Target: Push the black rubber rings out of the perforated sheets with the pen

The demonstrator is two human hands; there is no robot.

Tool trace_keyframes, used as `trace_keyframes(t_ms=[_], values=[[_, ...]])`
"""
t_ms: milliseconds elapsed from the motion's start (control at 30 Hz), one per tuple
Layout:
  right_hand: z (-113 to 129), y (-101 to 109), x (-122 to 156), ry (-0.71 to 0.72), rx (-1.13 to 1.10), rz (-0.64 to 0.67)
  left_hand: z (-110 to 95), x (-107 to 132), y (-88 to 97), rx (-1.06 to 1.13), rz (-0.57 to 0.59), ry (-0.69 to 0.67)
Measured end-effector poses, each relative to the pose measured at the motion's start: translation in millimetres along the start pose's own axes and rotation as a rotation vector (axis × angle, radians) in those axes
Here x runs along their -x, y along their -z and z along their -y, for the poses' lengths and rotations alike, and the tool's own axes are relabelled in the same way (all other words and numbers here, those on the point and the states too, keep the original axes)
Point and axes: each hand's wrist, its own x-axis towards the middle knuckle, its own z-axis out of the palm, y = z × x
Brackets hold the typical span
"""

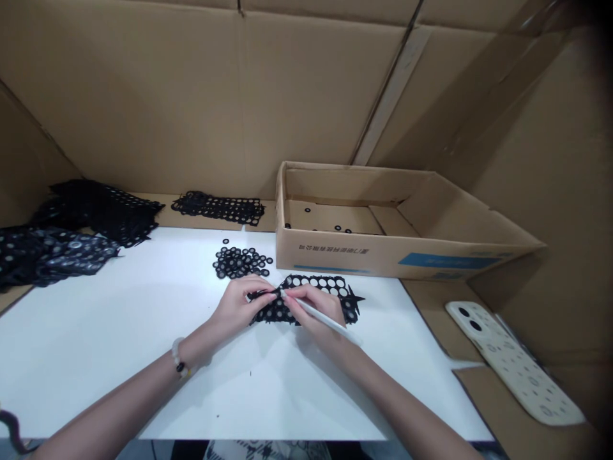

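Observation:
A black rubbery sheet (352, 309) punched with rows of round holes lies on the white tabletop before me. The upper rows are see-through, while the lower rows look filled with ring pieces. Thumb and fingers of my left hand (241, 301) pinch the sheet's left part. My right hand (317, 312) grips a slim white pen-like stick (326, 319), its tip at the sheet beside my left fingertips. Just beyond my left hand is a loose pile of small black rings (239, 262), with one ring (225, 241) lying apart behind it.
An open cardboard box (335, 250) at the back right holds several small rings. Another perforated black strip (218, 207) lies at the back. Crumpled black sheets (110, 207) and a shiny dotted bundle (52, 254) sit at left. A phone in a cream case (517, 367) lies right. Cardboard walls surround the table.

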Motion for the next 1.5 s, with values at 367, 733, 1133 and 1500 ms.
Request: trace_keyframes(t_ms=[367,733,1133,1500], values=[[3.5,-4.3,-0.6,0.091,-0.017,-0.019,0.9,-1.0,0.3,-0.059,0.004,0.080],[5.4,-4.3,4.7,0.007,-0.072,0.012,-7.4,0.9,0.4,-0.324,-0.121,-0.017],[0.6,-4.9,5.7,-0.015,-0.037,0.011,-6.2,1.2,14.0,-0.456,-0.039,-0.130],[-6.1,1.2,-1.5,-0.260,-0.197,-0.076,19.5,-23.4,44.8,0.426,-0.389,0.135]])
